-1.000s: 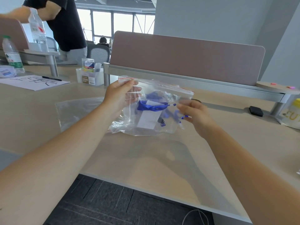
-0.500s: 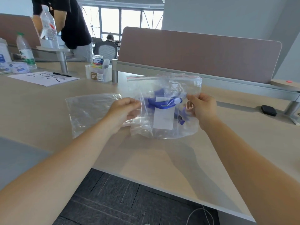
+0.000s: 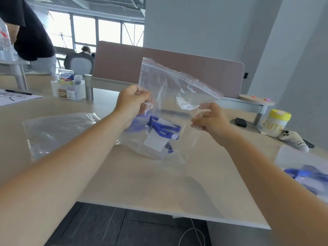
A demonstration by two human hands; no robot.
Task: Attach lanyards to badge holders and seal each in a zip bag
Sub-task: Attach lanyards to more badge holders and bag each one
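Observation:
I hold a clear zip bag (image 3: 170, 89) upright above the desk, its red-lined top edge tilted down to the right. My left hand (image 3: 132, 102) grips its left side and my right hand (image 3: 207, 119) pinches its right side. At the bottom of the bag lie a blue lanyard (image 3: 164, 129) and a badge holder (image 3: 156, 141) with a white card. I cannot tell whether the zip is closed.
An empty clear bag (image 3: 56, 128) lies flat on the desk (image 3: 142, 181) at the left. A bagged blue lanyard (image 3: 308, 173) sits at the right edge. A yellow-lidded tub (image 3: 276, 123), a small toy, a black object, an organiser box (image 3: 68, 87) and a divider panel stand behind. A person stands far left.
Both hands have lifted the bag higher and slid up its sides, so the lanyard and badge holder now hang at the bottom. The view has swung to the right.

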